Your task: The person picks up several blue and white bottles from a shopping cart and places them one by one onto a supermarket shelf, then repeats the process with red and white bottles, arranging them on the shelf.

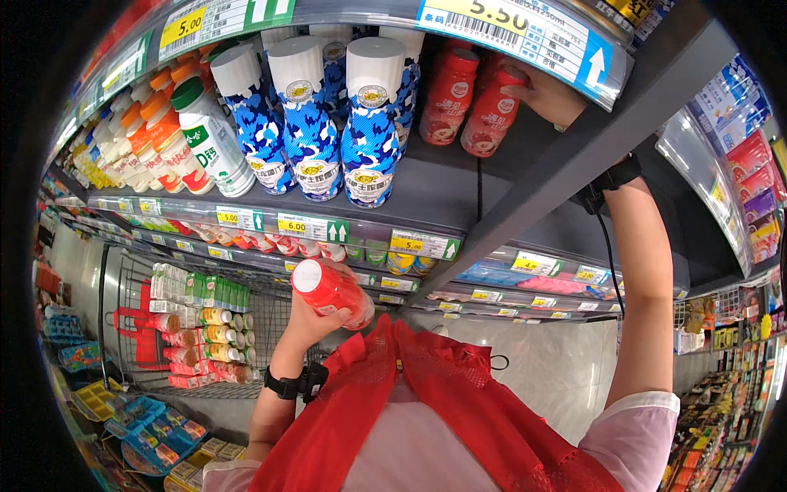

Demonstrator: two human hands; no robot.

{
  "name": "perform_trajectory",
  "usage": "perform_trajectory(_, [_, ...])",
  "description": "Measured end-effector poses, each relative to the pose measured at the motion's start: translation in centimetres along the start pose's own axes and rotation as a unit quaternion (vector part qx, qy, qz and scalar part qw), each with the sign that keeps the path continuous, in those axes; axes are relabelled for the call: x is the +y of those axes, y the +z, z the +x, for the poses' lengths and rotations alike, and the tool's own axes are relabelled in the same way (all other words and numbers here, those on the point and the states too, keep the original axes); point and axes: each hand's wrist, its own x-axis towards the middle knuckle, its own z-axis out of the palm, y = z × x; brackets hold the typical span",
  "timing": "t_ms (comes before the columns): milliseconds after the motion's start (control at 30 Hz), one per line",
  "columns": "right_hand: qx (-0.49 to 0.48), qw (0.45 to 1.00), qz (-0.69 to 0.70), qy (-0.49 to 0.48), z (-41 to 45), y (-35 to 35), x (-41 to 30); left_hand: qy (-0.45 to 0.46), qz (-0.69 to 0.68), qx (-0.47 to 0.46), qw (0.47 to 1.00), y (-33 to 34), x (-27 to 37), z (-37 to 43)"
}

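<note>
My left hand [316,317] is closed around a red drink bottle [335,295], held in front of my chest with its pale end facing up. At the shelf, my right hand [544,95] reaches in under the upper price rail. Its thumb and fingers are on the neck of a tilted red bottle [492,117]. Just left of that one stands a similar red bottle [449,95], and more red shows behind them, partly hidden. Several blue camouflage-patterned bottles with white caps [369,129] stand farther left on the same shelf [424,178].
A wire shopping cart [270,307] at my lower left holds cartons and bottles. A dark shelf post [553,172] slants between my body and my right hand. White bottles with green or orange caps [212,141] line the left. Blue baskets [154,430] sit lower left.
</note>
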Motion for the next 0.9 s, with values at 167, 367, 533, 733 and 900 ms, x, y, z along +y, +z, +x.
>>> perform_trajectory(167, [-0.020, 0.998, -0.061, -0.015, 0.4, -0.3, -1.6, -0.024, 0.005, -0.001, 1.000, -0.3, 0.2, -0.3])
perform_trajectory(367, [0.014, 0.998, -0.044, -0.047, 0.8, 0.9, 3.0, -0.020, 0.001, -0.015, 1.000, 0.1, 0.2, 0.0])
perform_trajectory(533, [0.009, 0.999, -0.047, -0.019, 1.0, 1.0, 0.0, -0.023, 0.008, -0.012, 1.000, -0.3, 0.1, 0.0])
perform_trajectory(733, [0.080, 0.986, -0.146, 0.025, 1.0, -0.5, -2.4, -0.012, 0.028, -0.058, 0.998, -0.2, 0.6, 0.5])
perform_trajectory(900, [-0.055, 0.982, -0.147, -0.109, 3.6, -0.6, -6.4, -0.036, 0.001, -0.041, 0.999, -0.2, 0.4, 0.6])
